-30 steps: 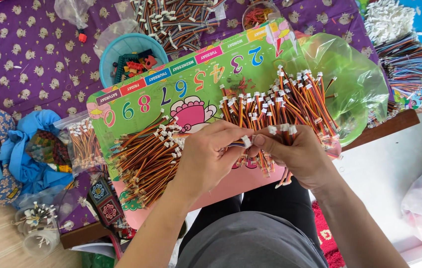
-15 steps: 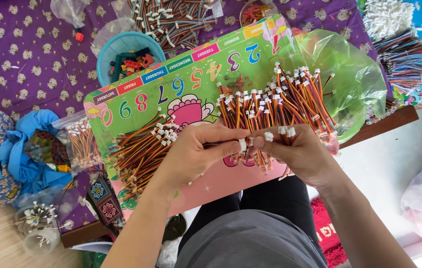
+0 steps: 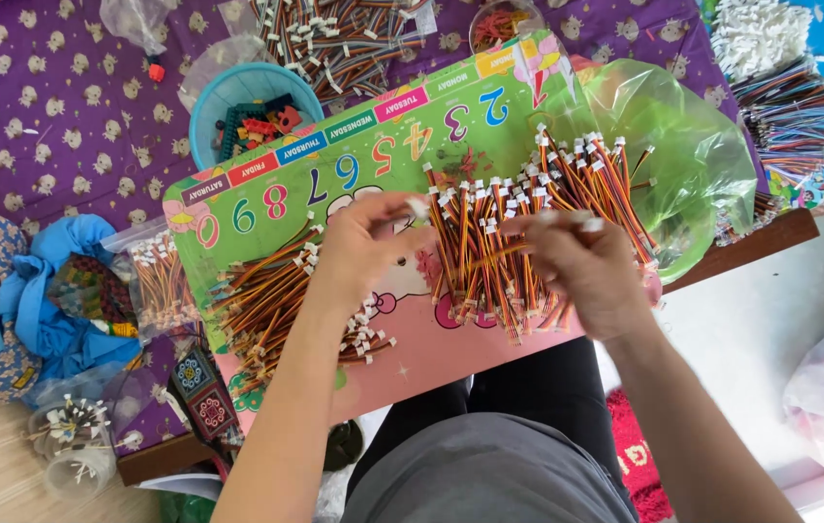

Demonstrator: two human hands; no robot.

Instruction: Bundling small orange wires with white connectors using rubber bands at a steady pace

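While our left hand (image 3: 363, 247) pinches one small white connector, our right hand (image 3: 581, 266) rests, fingers loosely spread, on the wire bundle (image 3: 518, 242). Both hover over the colourful board (image 3: 354, 160) near its right edge, keeping sorted wires (image 3: 276, 300) separate toward its left edge.

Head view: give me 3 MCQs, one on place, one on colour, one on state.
1. Where does the blue bowl sit?
A. on the purple cloth above the lap board
B. on the floor, lower right
C. on the person's knee

2. What colour is the plastic bag at the board's right end?
A. red
B. green
C. black

3. What is the left hand doing?
A. lying flat
B. pinching one connector wire
C. gripping the bowl

A: the bowl rests on the cloth past the board's far edge.
B: the bag is translucent green.
B: a white plug shows at the fingertips.
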